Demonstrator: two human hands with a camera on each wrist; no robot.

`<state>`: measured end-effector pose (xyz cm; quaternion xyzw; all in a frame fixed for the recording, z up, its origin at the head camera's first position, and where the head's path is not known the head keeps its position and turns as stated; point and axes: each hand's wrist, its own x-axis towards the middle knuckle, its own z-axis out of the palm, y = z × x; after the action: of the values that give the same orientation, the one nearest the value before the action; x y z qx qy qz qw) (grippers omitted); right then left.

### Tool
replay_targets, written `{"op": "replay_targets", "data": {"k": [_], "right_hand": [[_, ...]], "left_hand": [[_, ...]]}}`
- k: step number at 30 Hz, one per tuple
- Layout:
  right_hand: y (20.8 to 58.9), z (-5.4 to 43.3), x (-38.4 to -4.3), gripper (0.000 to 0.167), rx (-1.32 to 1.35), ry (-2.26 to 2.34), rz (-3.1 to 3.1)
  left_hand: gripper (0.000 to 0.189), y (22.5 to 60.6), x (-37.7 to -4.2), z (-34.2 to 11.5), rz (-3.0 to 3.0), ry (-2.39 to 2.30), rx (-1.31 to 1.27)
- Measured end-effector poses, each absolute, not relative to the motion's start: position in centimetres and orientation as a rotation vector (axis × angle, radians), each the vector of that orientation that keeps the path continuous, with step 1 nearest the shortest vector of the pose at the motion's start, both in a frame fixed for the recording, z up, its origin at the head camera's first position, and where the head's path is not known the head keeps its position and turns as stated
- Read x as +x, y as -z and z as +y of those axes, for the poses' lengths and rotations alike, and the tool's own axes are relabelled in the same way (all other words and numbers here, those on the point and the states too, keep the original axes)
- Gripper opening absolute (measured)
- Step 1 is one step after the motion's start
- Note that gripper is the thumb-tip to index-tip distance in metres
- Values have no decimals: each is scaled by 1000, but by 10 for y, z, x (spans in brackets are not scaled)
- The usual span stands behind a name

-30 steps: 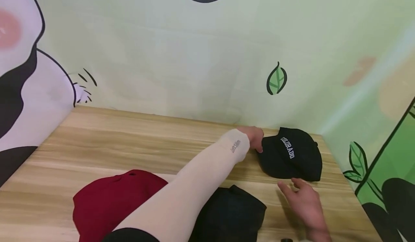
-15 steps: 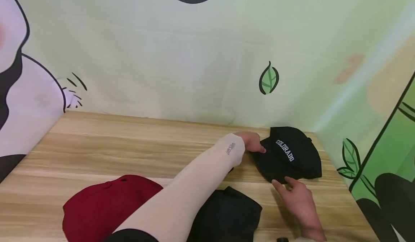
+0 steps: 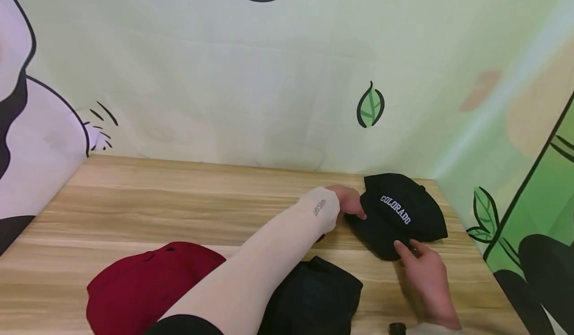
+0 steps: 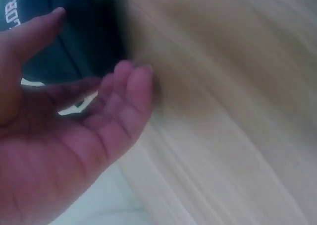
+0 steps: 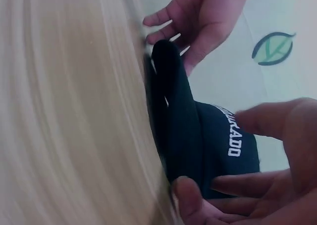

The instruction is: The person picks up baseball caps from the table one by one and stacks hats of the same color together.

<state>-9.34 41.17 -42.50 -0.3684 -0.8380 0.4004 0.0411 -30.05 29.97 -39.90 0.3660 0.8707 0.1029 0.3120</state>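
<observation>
A black baseball cap point(image 3: 403, 210) with white COLORADO lettering lies at the table's back right, its brim toward me and to the left. My left hand point(image 3: 351, 200) holds the brim's left edge, thumb on top and the other fingers mostly hidden in the head view. The right wrist view shows the brim end between that hand's thumb and fingers. My right hand point(image 3: 426, 270) is at the brim's near edge, thumb and fingers spread. One fingertip point(image 5: 187, 193) is right at the brim's edge, and the thumb point(image 5: 257, 118) overlaps the lettering in that view.
A dark red cap point(image 3: 148, 285) lies at the front left of the wooden table point(image 3: 179, 195). Another black cap point(image 3: 318, 295) sits at front centre, partly behind my left sleeve point(image 3: 260, 260). A printed cloth wall point(image 3: 269, 90) stands along the back edge.
The COLORADO cap has turned a little, its brim swinging toward me. My left hand has shifted slightly down with the brim; the right hand has come up to the near edge.
</observation>
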Motion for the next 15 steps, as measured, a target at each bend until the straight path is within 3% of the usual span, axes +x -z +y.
{"op": "replay_targets", "data": {"k": [6,11,15], "right_hand": [[428,414,-91,77,-1156,-1882,-1858],[428,421,-86,83,-1187,-1987,-1698],[428,423,-85,74,-1203,-1969,-1560]], "left_hand": [[44,393,-300,300,2210,-525,778],[41,390,-299,298,2165,-734,671],[41,383,-295,297,2106,-838,660]]}}
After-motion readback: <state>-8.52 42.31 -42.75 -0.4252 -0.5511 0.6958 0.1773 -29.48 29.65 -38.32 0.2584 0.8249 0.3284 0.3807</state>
